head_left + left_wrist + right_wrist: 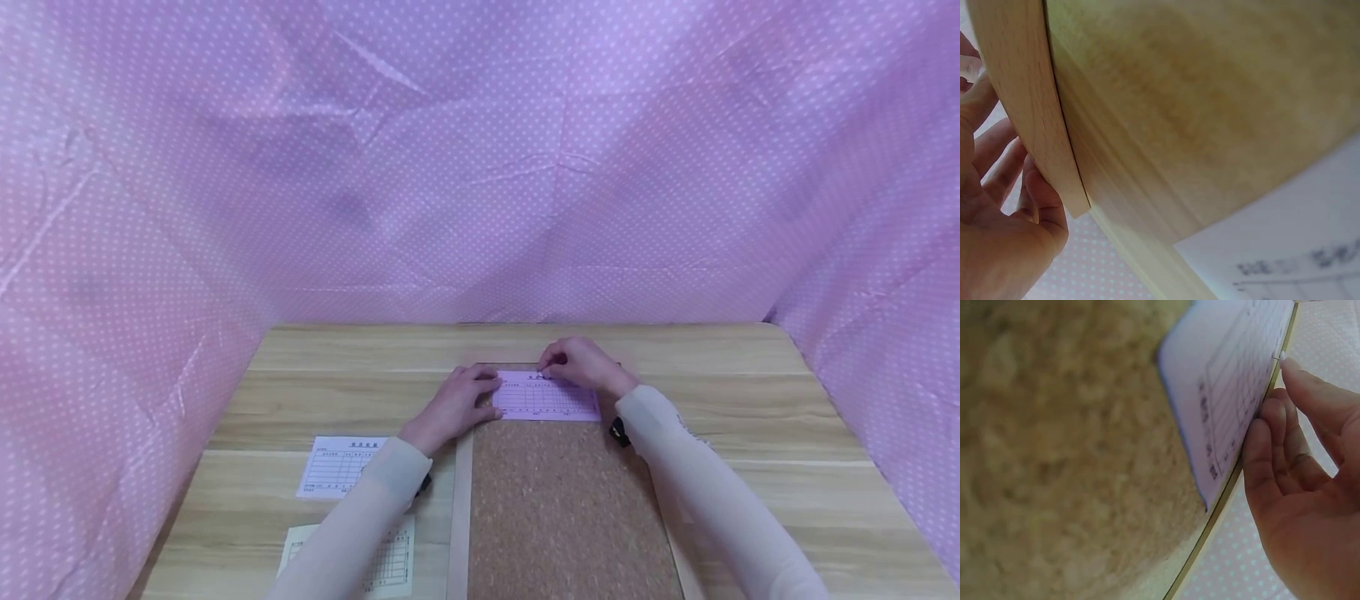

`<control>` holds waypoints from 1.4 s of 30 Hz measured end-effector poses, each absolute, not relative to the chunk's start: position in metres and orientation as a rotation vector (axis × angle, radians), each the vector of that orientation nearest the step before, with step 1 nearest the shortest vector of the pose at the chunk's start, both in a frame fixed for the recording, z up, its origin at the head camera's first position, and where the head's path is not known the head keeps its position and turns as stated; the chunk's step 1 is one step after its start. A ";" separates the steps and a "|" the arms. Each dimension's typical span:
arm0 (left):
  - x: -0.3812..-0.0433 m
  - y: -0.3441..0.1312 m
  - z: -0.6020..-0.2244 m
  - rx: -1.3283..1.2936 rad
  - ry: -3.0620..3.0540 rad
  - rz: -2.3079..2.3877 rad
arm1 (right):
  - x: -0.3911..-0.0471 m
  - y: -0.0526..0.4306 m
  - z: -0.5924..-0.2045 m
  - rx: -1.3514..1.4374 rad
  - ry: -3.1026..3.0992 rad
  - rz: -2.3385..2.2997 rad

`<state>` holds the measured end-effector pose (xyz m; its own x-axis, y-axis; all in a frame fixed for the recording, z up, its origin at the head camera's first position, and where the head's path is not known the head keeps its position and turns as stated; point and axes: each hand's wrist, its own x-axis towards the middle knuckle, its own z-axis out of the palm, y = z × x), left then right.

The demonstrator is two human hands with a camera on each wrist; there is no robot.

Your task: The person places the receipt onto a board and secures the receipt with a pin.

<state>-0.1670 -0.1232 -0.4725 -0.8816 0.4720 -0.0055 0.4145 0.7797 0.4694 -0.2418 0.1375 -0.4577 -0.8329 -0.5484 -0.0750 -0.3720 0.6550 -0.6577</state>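
A pink printed form (545,397) lies across the far end of a wood-framed cork board (570,508). My left hand (459,400) rests at the form's left edge, its fingertips on the paper and the board's frame. In the left wrist view the fingers of that hand (1010,187) lie loosely bent against the wooden frame (1022,81). Over the form's top edge, my right hand (581,365) pinches a small white push pin (1282,356) between finger and thumb. The pin's thin needle points at the paper, while the other fingers touch the board's edge.
Left of the board, a white printed form (341,467) lies on the wooden table (750,400). Nearer, a pale yellow form (390,567) is partly covered by the left sleeve (345,533). Pink dotted cloth (480,167) hangs behind the table and at both sides.
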 end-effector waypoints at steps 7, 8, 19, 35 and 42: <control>-0.167 -0.123 -0.470 0.703 2.836 0.724 | -0.242 0.137 -0.457 -0.758 2.623 -0.934; -0.167 -0.123 -0.470 0.703 2.835 0.722 | -0.242 0.137 -0.457 -0.760 2.624 -0.935; -0.168 -0.123 -0.470 0.686 2.832 0.694 | -0.243 0.137 -0.460 -0.781 2.638 -0.956; -0.166 -0.122 -0.470 0.677 2.835 0.703 | -0.241 0.135 -0.462 -0.788 2.665 -0.919; -0.165 -0.122 -0.469 0.687 2.837 0.716 | -0.241 0.133 -0.460 -0.753 2.655 -0.903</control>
